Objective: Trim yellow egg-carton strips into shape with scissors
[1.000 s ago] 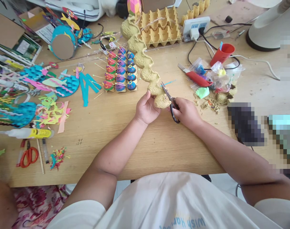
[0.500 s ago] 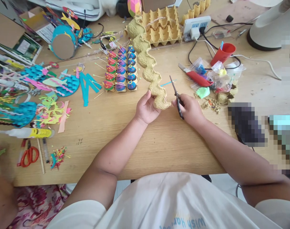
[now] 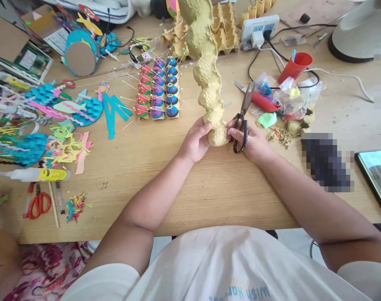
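1. From my remote seat, head view: left hand (image 3: pixel 195 142) pinching the near end of a molded-pulp egg-carton strip (image 3: pixel 205 67), thumb on its edge, fingers partly hidden behind.
2. Strip is raised above the wooden tabletop (image 3: pixel 140 209), running away from me and past the top edge of my view.
3. Right hand (image 3: pixel 254 140) curled around black-handled scissors (image 3: pixel 245 133), blades aimed up and away. Its fingertips sit at the strip's right edge; I cannot tell whether they touch it.
4. Left of the strip: painted egg-carton cups (image 3: pixel 157 100) in three columns, red, purple and blue, bristling with pins. Teal paper strips (image 3: pixel 110 121) lie farther left.
5. Beyond, partly behind the strip: yellowish egg tray (image 3: pixel 223 25).
6. Right side: red cup (image 3: pixel 295 67), tilted; plastic bags (image 3: pixel 290 102) near it; shredded scraps (image 3: pixel 279 138) nearer me.
7. Near left: glue bottle (image 3: pixel 46 174) on its side, orange-handled scissors (image 3: pixel 39 202) just below.
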A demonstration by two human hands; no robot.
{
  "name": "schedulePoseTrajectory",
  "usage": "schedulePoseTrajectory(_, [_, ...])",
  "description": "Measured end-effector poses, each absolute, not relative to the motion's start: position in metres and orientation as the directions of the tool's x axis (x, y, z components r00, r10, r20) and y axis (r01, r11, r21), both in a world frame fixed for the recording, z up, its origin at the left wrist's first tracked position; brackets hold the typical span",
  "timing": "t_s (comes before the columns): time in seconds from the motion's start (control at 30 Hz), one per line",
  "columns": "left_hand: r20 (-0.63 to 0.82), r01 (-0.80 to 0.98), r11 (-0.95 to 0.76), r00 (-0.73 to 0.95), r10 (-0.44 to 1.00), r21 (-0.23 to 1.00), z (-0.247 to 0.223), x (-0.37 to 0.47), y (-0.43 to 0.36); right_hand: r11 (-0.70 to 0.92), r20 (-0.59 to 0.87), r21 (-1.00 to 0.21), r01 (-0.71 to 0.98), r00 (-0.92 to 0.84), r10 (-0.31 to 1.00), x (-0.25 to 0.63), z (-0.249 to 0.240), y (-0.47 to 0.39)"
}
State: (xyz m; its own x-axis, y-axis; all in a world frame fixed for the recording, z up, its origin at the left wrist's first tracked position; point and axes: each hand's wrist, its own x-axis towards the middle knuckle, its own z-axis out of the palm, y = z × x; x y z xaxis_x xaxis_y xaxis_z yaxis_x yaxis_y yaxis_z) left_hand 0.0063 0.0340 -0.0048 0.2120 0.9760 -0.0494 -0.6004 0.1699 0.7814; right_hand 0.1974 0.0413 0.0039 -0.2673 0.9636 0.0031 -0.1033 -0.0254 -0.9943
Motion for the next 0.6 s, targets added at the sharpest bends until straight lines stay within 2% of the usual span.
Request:
schedulePoseTrajectory(0.13, [0.025, -0.554, 0.115, 0.239, 0.971, 0.825, -0.0040, 0.0098, 0.0321, -0.063, -0.027, -0.992, -0.107, -0.316, 0.948, 0.1976, 0.0015, 0.0419])
schedulePoseTrajectory(0.33, [0.025, -0.528, 0.096, 0.218, 0.976, 0.843, -0.0029, 0.0121, 0.0305, -0.069, -0.049, -0.996, -0.052, -0.321, 0.946, 0.1992, 0.0034, 0.0399])
schedulePoseTrajectory(0.6, [0.019, -0.559, 0.092, 0.190, 0.982, 0.824, -0.0049, 0.0118, 0.0307, 0.004, 0.012, -1.000, -0.028, -0.269, 0.963, 0.1986, 0.0058, 0.0398])
